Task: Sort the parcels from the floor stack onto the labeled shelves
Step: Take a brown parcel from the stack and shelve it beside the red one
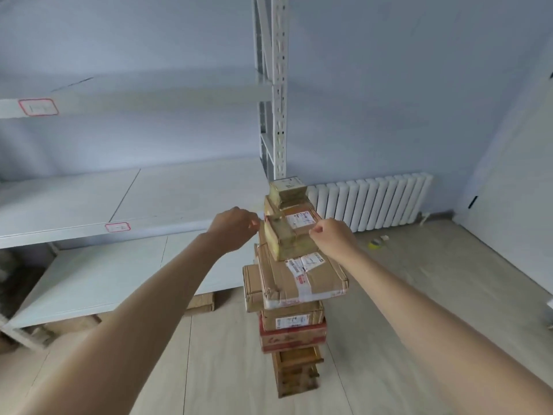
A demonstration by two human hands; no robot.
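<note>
Ahead, we note a tall floor stack (pixel 291 283) of cardboard parcels rising from the pale wood floor (pixel 419 310), right of the white shelves (pixel 125 202). Both our arms reach out to it. Left hand (pixel 235 227) sits at the left edge of a small taped parcel (pixel 284 235) high in the stack; fingers curled in, tips at the parcel's edge, though we cannot tell whether they truly grip it. Right hand (pixel 330 238) likewise at the parcel's right side, fingers curled, thumb and forefinger tips meeting the tape; hold uncertain. The parcel lies between the two hands, resting tilted on a broad flat parcel (pixel 302 280). Behind it a labelled box (pixel 296 217), and a smaller one (pixel 287 188) topmost. Red-bordered labels (pixel 118 227) mark the shelf edges; writing too blurred to read. Far right, a white radiator (pixel 371 202) on the wall; a tape roll (pixel 375 243) on the floor near it.
</note>
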